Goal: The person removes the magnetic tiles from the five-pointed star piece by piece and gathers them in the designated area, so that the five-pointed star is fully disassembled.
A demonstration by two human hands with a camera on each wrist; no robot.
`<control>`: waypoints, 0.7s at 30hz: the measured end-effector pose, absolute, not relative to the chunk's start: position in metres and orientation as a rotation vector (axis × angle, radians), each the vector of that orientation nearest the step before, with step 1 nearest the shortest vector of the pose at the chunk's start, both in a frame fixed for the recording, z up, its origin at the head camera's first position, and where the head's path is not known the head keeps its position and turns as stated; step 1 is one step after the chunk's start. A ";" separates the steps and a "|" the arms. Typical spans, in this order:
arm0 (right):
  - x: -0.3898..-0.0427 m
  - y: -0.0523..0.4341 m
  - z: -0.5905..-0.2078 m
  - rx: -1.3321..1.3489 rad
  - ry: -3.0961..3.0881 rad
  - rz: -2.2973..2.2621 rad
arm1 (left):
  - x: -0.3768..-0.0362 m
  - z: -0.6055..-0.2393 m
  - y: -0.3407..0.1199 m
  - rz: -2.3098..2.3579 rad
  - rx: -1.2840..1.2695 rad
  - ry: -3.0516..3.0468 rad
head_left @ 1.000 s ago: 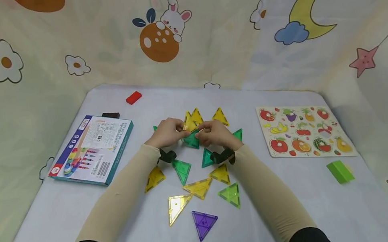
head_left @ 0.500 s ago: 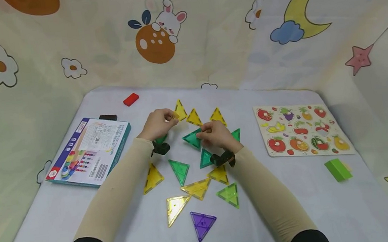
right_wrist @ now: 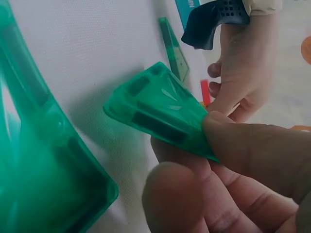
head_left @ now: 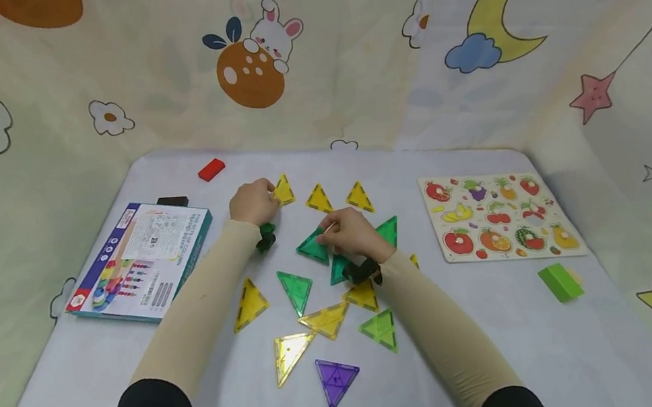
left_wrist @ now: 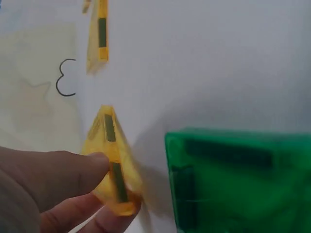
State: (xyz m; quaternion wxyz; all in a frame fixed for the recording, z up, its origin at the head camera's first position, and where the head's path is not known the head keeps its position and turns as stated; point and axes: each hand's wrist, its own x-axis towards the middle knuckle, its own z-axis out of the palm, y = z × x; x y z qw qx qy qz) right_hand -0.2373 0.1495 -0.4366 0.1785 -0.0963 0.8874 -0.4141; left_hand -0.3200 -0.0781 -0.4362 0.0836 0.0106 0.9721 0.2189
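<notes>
At the far side of the table, my left hand (head_left: 254,203) pinches a yellow triangular magnetic tile (head_left: 284,190) between thumb and fingers. The left wrist view shows this tile tipped up, the thumb (left_wrist: 92,170) on its near face. Near the table's middle my right hand (head_left: 354,232) grips a green triangular magnetic tile (right_wrist: 160,109) by one corner, thumb on top and fingers below. Two more yellow tiles, one (head_left: 318,199) and another (head_left: 359,197), stand in line to the right of the left hand's tile. A green tile (head_left: 337,269) lies partly hidden under my right wrist.
Nearer me lie a green tile (head_left: 296,290), several yellow tiles, a light green tile (head_left: 379,330) and a purple tile (head_left: 337,382). A boxed set (head_left: 143,260) sits at left, a red block (head_left: 211,170) behind it. At right are a fruit puzzle board (head_left: 501,216) and green block (head_left: 561,282).
My left hand has moved left and away from my right hand, carrying the yellow tile to the left end of the yellow row. My right hand keeps its grip on the green tile.
</notes>
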 end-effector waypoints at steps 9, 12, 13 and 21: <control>-0.241 0.141 -0.433 -0.242 2.699 -0.967 | -0.315 -0.430 -0.074 0.834 0.033 2.933; -0.242 0.143 -0.436 -0.198 2.784 -0.883 | -0.307 -0.423 -0.071 0.980 0.106 2.911; -0.243 0.144 -0.437 -0.184 2.795 -0.878 | -0.304 -0.420 -0.070 1.019 0.137 2.905; -0.231 0.160 -0.431 -0.228 2.870 -0.979 | -0.258 -0.407 -0.063 1.083 0.372 2.941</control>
